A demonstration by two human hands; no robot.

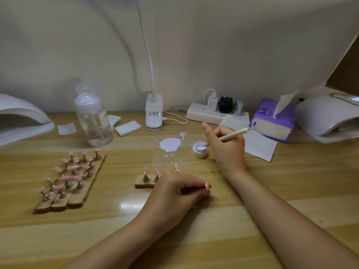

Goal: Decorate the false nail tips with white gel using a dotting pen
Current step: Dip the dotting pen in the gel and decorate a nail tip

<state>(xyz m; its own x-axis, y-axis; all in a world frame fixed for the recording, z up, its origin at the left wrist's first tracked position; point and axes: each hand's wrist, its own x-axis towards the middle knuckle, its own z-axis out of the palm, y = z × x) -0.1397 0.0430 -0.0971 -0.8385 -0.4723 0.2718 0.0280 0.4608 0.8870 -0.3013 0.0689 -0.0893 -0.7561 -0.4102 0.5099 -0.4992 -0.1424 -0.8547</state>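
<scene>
Nearest us, our left hand point(174, 193) rests on the wooden surface point(213, 239) with its fingers curled in, steadying the small holder strip point(144, 183) that carries a few pink false nail tips point(146, 169); one pink tip shows at its fingertips, though we cannot tell whether it is pinched or simply stands on the strip behind them. To the left lies a larger rack of pink tips point(71, 177) on stands, well apart from the work. Further out, our right hand point(227, 146) is clamped on the dotting pen point(231, 135) in a writing grip, its working end dipped into the open white gel jar point(200, 149), just beside a smear of white gel point(170, 144) on the surface. So we judge this to be the loading step. Next, we would need to lift the pen without dragging excess gel, carry it back to the small strip, and touch down lightly on one tip while the left hand keeps it steady. Beyond stand a clear bottle point(93, 119) and a clip lamp point(154, 111).
</scene>
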